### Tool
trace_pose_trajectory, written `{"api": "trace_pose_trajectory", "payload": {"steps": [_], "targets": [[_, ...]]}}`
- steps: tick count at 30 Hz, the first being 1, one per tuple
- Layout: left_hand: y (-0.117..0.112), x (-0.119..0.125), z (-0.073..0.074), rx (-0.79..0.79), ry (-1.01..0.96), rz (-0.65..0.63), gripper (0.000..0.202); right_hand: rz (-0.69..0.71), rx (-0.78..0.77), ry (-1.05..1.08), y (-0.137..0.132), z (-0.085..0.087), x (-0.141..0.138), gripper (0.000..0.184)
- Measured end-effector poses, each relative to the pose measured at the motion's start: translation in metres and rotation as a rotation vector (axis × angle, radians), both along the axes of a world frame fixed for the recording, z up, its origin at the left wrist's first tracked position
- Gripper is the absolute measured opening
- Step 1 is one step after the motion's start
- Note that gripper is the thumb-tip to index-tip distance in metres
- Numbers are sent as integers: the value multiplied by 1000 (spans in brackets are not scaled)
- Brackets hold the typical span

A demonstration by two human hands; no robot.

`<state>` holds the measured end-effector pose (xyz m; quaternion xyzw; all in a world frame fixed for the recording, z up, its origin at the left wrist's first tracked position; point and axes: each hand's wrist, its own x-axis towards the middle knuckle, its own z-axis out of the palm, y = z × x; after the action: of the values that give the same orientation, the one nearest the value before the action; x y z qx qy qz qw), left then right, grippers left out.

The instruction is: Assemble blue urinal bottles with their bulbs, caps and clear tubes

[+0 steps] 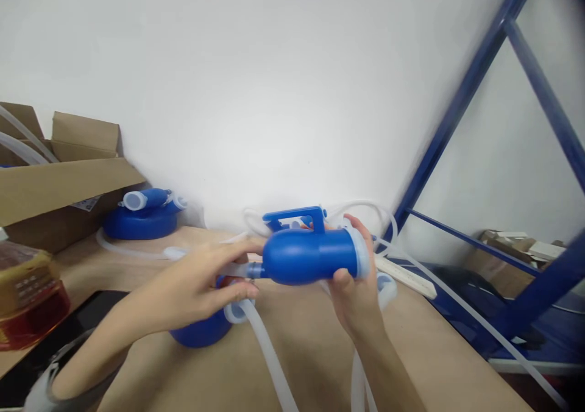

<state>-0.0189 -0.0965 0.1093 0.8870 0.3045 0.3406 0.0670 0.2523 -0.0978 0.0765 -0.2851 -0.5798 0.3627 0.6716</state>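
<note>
A blue plastic bottle-shaped piece [301, 255] with a looped handle on top lies sideways in the air above the table. My right hand [359, 290] is closed round its right end, by the translucent white cap [361, 252]. At its left end is a narrow ribbed nozzle [256, 270]. There my left hand [214, 281] pinches the end of a whitish hose [235, 269], close against the nozzle; how far the hose is pushed on, I cannot tell. Below my left hand, a blue container [201, 333] with a whitish cap stands partly hidden.
Further blue parts [141, 222] sit at the back left beside an open cardboard box [68, 180] holding hoses. A bottle of reddish liquid [31, 302] and a black flat object [86, 314] are at left. Hoses [457, 299] trail right, near a blue metal frame [457, 116].
</note>
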Motion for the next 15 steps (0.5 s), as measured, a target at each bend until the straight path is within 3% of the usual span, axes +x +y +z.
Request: {"api": "trace_pose_trajectory", "payload": {"steps": [4, 7, 9, 11, 15], "targets": [[-9, -31, 16, 126, -59, 153, 26, 183, -78, -166, -3, -6, -14, 119], [-7, -47, 21, 113, -240, 362, 33, 273, -200, -522, -12, -7, -32, 120], [1, -52, 17, -44, -346, 429, 44, 267, -226, -849, -18, -10, -45, 107], [14, -55, 6, -292, -437, 406, 55, 247, -139, -1094, -22, -17, -57, 89], [41, -58, -30, -742, -596, 353, 59, 156, -2, -1254, -20, -34, -72, 59]]}}
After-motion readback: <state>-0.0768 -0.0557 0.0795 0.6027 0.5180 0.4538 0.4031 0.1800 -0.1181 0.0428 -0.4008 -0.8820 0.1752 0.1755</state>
